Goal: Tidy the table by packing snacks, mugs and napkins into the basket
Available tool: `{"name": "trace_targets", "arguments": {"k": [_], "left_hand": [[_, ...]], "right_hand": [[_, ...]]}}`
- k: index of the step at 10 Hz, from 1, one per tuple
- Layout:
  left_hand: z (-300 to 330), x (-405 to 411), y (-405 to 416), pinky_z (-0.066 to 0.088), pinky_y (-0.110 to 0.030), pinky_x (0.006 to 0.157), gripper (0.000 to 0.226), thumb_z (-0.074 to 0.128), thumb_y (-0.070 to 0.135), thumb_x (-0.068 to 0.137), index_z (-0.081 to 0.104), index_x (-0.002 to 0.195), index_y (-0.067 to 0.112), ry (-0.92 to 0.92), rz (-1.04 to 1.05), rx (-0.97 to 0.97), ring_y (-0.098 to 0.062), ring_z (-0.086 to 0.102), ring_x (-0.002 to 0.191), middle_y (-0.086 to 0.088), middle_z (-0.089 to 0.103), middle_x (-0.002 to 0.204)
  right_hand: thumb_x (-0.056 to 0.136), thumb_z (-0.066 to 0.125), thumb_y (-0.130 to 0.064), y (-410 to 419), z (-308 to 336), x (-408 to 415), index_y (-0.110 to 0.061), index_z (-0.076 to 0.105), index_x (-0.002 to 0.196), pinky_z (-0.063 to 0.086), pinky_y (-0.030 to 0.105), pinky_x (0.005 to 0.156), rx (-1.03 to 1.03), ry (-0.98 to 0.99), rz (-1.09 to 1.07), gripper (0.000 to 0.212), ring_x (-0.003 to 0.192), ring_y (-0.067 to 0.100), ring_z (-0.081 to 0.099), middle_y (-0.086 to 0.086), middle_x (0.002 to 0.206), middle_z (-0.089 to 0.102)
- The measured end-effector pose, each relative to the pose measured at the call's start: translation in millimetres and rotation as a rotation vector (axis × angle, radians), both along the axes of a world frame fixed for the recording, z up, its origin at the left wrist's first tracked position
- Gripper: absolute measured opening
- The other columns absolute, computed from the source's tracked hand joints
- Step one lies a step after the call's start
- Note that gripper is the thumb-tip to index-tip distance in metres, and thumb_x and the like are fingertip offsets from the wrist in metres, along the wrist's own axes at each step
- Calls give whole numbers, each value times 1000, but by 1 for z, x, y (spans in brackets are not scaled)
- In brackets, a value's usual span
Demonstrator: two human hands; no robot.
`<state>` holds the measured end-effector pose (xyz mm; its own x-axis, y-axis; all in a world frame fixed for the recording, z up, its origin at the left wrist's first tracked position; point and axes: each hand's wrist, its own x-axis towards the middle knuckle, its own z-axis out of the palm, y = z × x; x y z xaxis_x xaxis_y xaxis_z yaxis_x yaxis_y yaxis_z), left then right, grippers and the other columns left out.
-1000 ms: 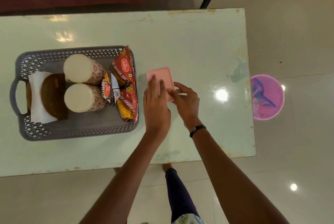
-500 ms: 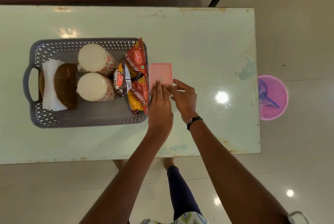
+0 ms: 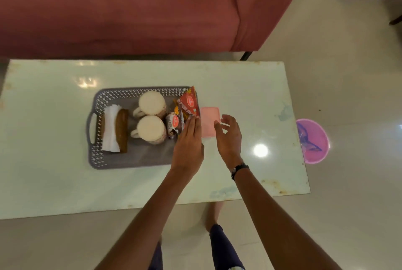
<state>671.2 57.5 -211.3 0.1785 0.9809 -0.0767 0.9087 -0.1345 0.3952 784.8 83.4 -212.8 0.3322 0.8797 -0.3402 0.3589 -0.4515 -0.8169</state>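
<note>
Grey perforated basket [image 3: 113, 162] — mugs, napkins, snack packets inside; left hand [image 3: 189, 145], right hand [image 3: 228, 141] both loose-fingered, holding nothing.

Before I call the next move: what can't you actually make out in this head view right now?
- Pink lid: near left edge hidden behind the left hand; contact unclear.
- Snack packets: print too small and blurred to read.
- Basket near right corner: covered by the left hand.
- Right hand: open; whether it touches the lid is unclear.

left hand [image 3: 188, 139] hides basket [image 3: 130, 161] corner | snack packets [image 3: 188, 104] print blurred
</note>
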Motion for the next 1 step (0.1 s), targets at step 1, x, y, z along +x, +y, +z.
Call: {"name": "trace_targets", "arguments": {"k": [1], "left_hand": [[39, -49, 9, 35, -45, 111, 56, 53, 3, 86, 34, 138, -8, -35, 29, 61, -37, 37, 135, -25, 39, 144]], "right_hand": [[93, 56, -20, 5, 43, -34, -12, 50, 124, 49, 30, 90, 60, 6, 11, 33, 106, 17, 57, 5, 125, 57]]}}
